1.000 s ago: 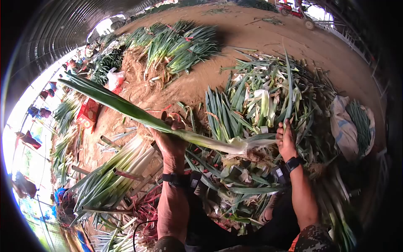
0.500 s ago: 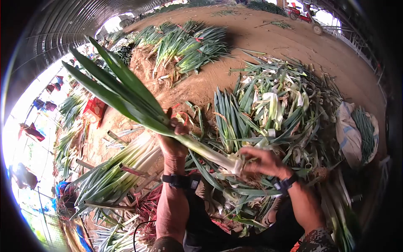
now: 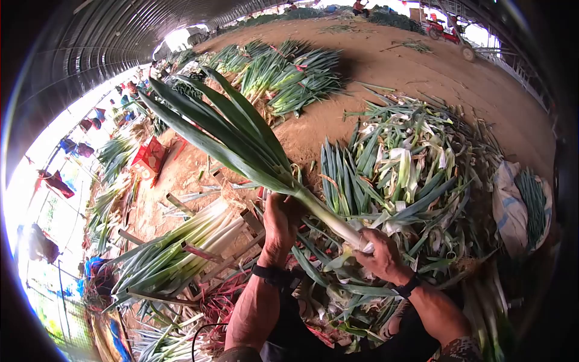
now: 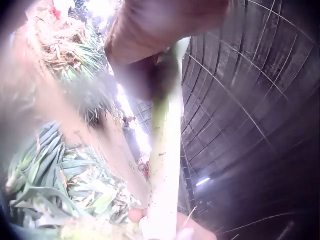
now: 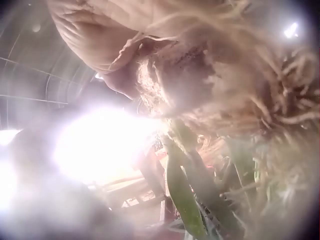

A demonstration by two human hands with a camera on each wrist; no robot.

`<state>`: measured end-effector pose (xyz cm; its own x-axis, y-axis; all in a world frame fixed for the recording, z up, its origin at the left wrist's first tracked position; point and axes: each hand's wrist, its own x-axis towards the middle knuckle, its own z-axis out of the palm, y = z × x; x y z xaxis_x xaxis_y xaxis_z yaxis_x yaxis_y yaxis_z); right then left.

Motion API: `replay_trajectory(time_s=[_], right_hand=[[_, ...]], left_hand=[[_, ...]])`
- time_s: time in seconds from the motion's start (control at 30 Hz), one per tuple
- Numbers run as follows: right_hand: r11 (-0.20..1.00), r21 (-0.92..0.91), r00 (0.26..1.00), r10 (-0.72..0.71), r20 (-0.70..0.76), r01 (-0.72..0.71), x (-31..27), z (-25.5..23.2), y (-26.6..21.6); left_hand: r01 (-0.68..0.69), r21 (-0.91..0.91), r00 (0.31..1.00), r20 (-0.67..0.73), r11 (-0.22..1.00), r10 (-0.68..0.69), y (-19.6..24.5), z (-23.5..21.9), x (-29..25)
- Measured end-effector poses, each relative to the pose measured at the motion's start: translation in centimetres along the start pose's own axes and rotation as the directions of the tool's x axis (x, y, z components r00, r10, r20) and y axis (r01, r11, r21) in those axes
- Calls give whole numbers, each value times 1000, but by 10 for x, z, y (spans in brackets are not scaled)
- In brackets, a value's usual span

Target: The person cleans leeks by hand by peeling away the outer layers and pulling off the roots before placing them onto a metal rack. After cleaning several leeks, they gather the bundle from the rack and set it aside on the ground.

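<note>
A long green onion [image 3: 325,212] slants across the head view, its broad dark leaves fanned to the upper left and its white stalk running down to the right. My left hand [image 3: 282,220] grips it where the leaves meet the stalk; the left wrist view shows this hand [image 4: 165,30] wrapped about the upper shank. At the lower end, my right hand [image 3: 381,256] holds the base of the stalk, thumb along it. In the right wrist view, stringy roots [image 5: 280,95] hang blurred beside the curled right hand [image 5: 100,30].
Stripped leaves [image 3: 410,157] form a heap at right, beside a white sack [image 3: 506,208]. Cleaned green onions [image 3: 199,229] lie across a wooden rack [image 3: 232,256] at left. Behind are a red box [image 3: 149,158] and bundled green onions [image 3: 307,75] on the dirt floor.
The right hand, earlier out to the right at a strip of peeled leaf, has come in to the stalk's base. Stalk and left hand have shifted right, and the leaves now point more upward.
</note>
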<state>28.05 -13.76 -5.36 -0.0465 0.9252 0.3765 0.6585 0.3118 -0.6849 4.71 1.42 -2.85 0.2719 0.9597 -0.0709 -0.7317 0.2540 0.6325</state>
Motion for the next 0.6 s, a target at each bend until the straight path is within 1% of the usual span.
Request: replay_trajectory(time_s=[0.03, 0.07, 0.13, 0.23, 0.37, 0.47, 0.57, 0.6], right_hand=[[999, -33, 999, -29, -36, 28, -2, 1, 4], [998, -64, 998, -25, -52, 21, -3, 1, 5], [994, -98, 993, -62, -98, 52, -4, 1, 6], [992, -114, 987, -73, -144, 56, -4, 2, 4], [992, -124, 984, -55, -168, 34, -1, 1, 4], [995, -93, 985, -40, -167, 25, 0, 2, 9], [1000, -19, 991, 6, -132, -8, -2, 6, 18], [999, 28, 992, 23, -121, -19, -3, 9, 24]], left_hand=[[-13, 37, 999, 48, 999, 11, -1, 2, -3], [-29, 71, 995, 95, 997, 23, -4, 5, -6], [-69, 150, 983, 179, 986, 41, -7, 14, -7], [128, 39, 981, 145, 991, -132, -7, 24, -20], [182, -43, 981, 77, 982, -178, -15, 17, -12], [125, 12, 992, -3, 992, -125, -20, 19, -14], [112, 35, 992, -65, 993, -109, -18, 29, -19], [101, 64, 993, -60, 993, -97, -18, 32, -20]])
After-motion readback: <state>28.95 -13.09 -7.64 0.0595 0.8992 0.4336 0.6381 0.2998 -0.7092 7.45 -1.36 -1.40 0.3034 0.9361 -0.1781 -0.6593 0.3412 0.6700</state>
